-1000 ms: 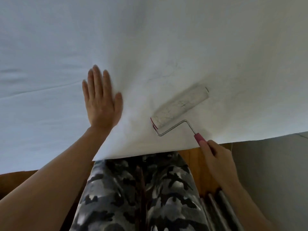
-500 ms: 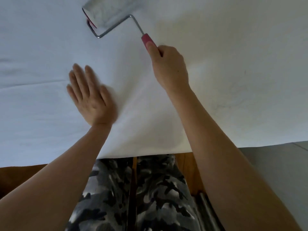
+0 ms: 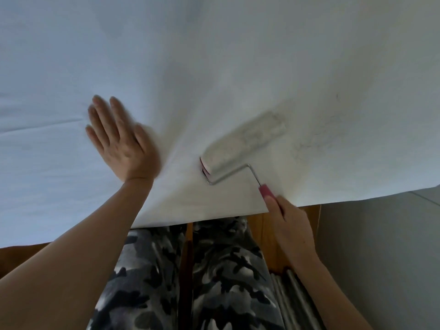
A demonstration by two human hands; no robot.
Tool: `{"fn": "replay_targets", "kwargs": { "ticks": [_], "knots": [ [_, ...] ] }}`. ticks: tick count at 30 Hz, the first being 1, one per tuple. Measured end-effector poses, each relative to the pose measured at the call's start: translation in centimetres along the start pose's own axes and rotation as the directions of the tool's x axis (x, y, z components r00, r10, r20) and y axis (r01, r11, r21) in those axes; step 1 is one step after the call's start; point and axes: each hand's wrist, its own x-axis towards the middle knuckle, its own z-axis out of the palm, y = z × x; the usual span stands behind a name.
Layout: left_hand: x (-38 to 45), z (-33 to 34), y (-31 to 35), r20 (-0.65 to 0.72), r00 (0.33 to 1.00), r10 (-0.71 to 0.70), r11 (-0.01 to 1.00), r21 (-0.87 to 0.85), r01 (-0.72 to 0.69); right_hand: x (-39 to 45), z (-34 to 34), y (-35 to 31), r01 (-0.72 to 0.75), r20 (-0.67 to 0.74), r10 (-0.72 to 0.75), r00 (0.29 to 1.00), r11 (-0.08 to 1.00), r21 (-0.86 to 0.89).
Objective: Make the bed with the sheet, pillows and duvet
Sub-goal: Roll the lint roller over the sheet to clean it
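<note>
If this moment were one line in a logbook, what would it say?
left hand: flat on sheet | right hand: grip on lint roller handle | roller: on sheet near edge

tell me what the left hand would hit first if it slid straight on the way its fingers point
Nothing but more sheet, as far as the picture shows. The left hand lies flat, fingers pointing up and slightly left across the bed, away from the lint roller held in the right hand.
</note>
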Motion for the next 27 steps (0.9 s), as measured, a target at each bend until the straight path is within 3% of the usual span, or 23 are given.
{"fn": "replay_targets", "kwargs": {
  "ticks": [6, 11, 21, 27],
  "knots": [
    [-0.1, 0.0, 0.0, 0.014, 1.0, -0.008, 1.0, -0.005, 0.008, -1.9, -0.1, 2.2, -0.114, 0.037, 0.114, 0.993, 0.993, 0.0],
    [-0.1, 0.2, -0.2, 0.006, 1.0, -0.009, 1.0, -0.004, 0.009, 1.3, 0.6, -2.6, -0.003, -0.03, 0.003, 1.0, 1.0, -0.012],
    [0.2, 0.1, -0.4, 0.034, 0.999, 0.005, 1.0, -0.026, -0.004, 12.7, 0.0, -21.1, 0.185, -0.158, -0.169, 0.973, 0.978, 0.093],
    [0.1, 0.4, -0.6, 0.024, 1.0, 0.013, 0.999, -0.043, -0.012, 11.7, 0.5, -20.3, 0.18, -0.176, -0.158, 0.972, 0.977, 0.116]
  ]
}}
